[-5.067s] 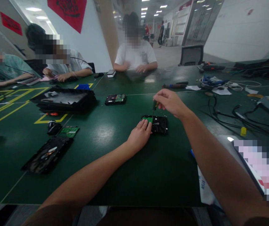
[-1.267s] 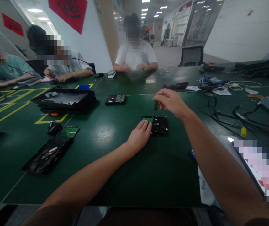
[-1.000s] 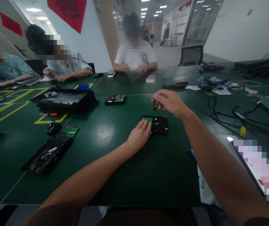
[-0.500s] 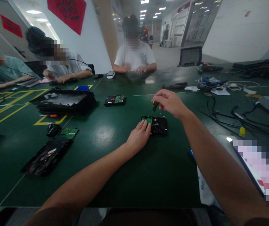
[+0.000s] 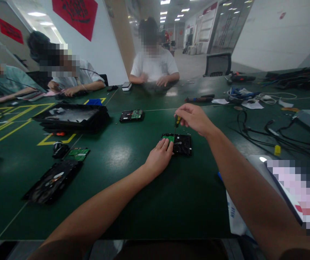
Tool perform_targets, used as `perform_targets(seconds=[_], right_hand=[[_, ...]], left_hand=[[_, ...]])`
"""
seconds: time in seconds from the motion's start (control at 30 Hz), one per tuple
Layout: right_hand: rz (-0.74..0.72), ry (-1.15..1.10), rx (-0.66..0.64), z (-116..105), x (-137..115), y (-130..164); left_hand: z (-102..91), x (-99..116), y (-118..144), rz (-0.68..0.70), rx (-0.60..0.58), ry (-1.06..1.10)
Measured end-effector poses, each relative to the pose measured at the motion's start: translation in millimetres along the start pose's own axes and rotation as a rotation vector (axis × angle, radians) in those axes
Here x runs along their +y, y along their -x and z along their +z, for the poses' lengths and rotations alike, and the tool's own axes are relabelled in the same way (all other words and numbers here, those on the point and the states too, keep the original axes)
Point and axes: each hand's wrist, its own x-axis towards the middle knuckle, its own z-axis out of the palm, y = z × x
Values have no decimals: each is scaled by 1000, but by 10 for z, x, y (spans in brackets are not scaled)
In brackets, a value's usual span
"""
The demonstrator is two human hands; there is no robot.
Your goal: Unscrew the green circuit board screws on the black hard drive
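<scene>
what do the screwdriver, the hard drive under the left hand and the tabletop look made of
Screwdriver: handle probably plastic, from its yellow-and-black colouring; the thin, straight shaft is likely metal.
Hard drive: probably black metal, judging by its dark, contoured casing; finish unclear.
Tabletop: green, semi-gloss, with blurred light reflections; perhaps laminate or rubber matting.

We see three black drives (image 5: 183, 145) across the middle and lower left. We count one yellow-and-black screwdriver (image 5: 177, 121) near the middle, and two big red signs (image 5: 76, 17) at the upper left.
</scene>
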Motion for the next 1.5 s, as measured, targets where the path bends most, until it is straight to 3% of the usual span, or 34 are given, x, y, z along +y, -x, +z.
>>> perform_targets(seconds=[0.2,0.57,0.77,1.0,1.23,1.4,1.5], right_hand=[[-14,-49,-46,3,-5,-2],[5,-49,-10,48,-12,14],[-62,-12,-24,16,-25,12],[55,-83,6,27,26,-30],[-107,98,-98,-11,-48,37],[3,-42,-107,-2,-113,67],[-18,-23,-93,-1,-84,46]], left_hand=[[-9,2,3,-2,4,9],[0,10,-4,-7,-1,-9],[-14,13,-11,-9,-17,0],[0,3,-10,-9,-25,23],[33,-2,-4,-9,-30,17],[29,3,-5,-4,-16,24],[27,8,-6,-12,-7,28]])
